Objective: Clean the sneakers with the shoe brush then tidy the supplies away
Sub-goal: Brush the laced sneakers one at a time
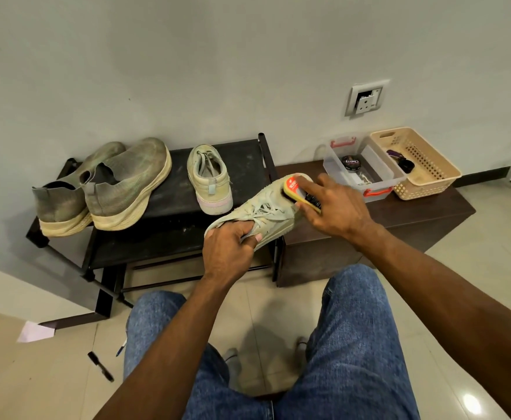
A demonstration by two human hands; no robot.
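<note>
Landmark: black shoe rack against the wall.

Left hand, at the rack's front right corner, grips a pale green lace-up sneaker at its heel end; fingers curled into the collar and laces, thumb on the side. Sneaker held in the air, toe pointing up and away toward the right of the rack.

Right hand, just right of the rack, holds the shoe brush against the sneaker's toe. Fingers wrap the brush's yellow back; index finger lies extended along its red label. Dark bristles show under the fingers.

On the rack's top shelf: matching pale sneaker at the right end, heel toward camera; pair of grey knit slip-on shoes at the left end.

Right of the rack, on a low brown bench: clear plastic box with red handles, holding a round black polish tin; beige perforated basket touching its right side.

Floor in front of the rack: black marker, blue pen.
</note>
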